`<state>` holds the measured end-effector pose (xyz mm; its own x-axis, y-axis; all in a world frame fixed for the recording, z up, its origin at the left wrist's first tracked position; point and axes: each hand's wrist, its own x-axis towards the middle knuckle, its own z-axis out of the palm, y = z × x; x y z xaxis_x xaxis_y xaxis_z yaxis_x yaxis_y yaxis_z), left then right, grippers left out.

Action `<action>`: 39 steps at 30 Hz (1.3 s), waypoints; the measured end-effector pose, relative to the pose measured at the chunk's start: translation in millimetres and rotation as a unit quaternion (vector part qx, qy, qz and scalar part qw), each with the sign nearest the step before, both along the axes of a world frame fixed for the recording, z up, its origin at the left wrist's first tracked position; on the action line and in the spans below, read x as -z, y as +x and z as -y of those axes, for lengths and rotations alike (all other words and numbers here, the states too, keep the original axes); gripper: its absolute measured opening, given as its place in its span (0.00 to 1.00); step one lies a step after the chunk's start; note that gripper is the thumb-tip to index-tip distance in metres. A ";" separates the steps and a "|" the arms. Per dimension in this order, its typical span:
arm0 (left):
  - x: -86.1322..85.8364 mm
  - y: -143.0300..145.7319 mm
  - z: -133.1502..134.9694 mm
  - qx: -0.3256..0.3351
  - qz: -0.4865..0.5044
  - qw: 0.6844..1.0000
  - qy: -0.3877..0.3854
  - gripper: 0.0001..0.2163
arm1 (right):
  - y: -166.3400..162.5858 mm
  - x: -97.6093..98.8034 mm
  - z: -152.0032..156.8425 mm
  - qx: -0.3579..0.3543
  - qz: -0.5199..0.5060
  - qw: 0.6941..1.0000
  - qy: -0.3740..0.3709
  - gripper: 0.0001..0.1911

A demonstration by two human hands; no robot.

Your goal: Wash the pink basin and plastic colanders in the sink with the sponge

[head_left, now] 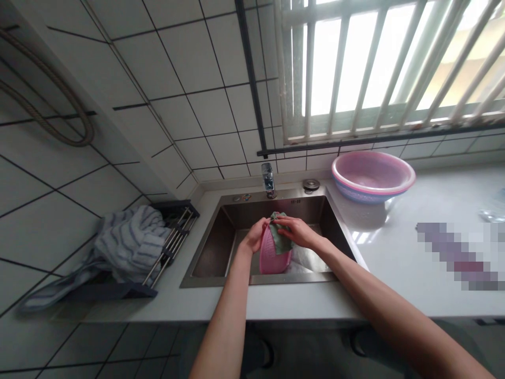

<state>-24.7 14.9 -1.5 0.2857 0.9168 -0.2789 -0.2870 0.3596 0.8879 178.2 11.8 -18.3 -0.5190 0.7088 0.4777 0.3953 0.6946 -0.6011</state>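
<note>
A pink plastic basket (272, 262) with small holes is tilted up inside the steel sink (209, 252). My left hand (255, 235) grips its upper left rim. Against the basket's right side, my right hand (296, 231) presses a green cloth (281, 243), its fingers bent over the top of it. The cloth drapes over the rim and hangs down the side. Behind the basket stands the faucet (268, 180); whether water runs from it I cannot tell.
Right of the sink, a pink basin sits nested with a blue one (373, 176) on the white counter (398, 221). A striped cloth (132, 239) lies on a metal rack (171, 245) at left. A drain plug (311, 184) rests by the faucet. Something blurred out lies at right.
</note>
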 end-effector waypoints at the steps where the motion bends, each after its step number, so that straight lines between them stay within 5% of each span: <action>1: 0.2 -0.9 -0.1 -0.009 -0.005 1.000 0.000 0.11 | -3.2 -0.3 2.2 -0.004 0.006 1.000 0.005 0.21; 8: 0.3 0.3 2.3 -0.061 0.026 0.997 0.050 0.15 | -1.2 -3.7 -4.1 -0.012 -0.013 0.999 0.036 0.26; 14: -1.7 -0.4 1.5 -0.050 -0.016 0.997 0.058 0.16 | 20.9 1.4 -19.9 0.080 -0.038 0.996 -0.024 0.25; 22: 6.6 -8.3 -6.3 -0.155 -0.120 0.975 0.103 0.27 | -2.1 -17.3 10.3 -0.057 0.040 0.996 0.051 0.22; 29: 6.1 -0.1 -7.0 -0.144 -0.133 0.974 0.114 0.27 | 13.3 -11.2 -3.5 0.052 -0.014 0.999 0.011 0.23; 35: 4.9 -5.3 -9.9 -0.189 -0.165 0.957 0.148 0.27 | -4.6 -10.5 2.4 -0.045 0.020 0.998 0.047 0.24; 39: 5.4 -2.5 -11.7 -0.183 -0.176 0.956 0.148 0.27 | 7.0 -7.9 -11.8 0.020 -0.031 0.999 0.005 0.24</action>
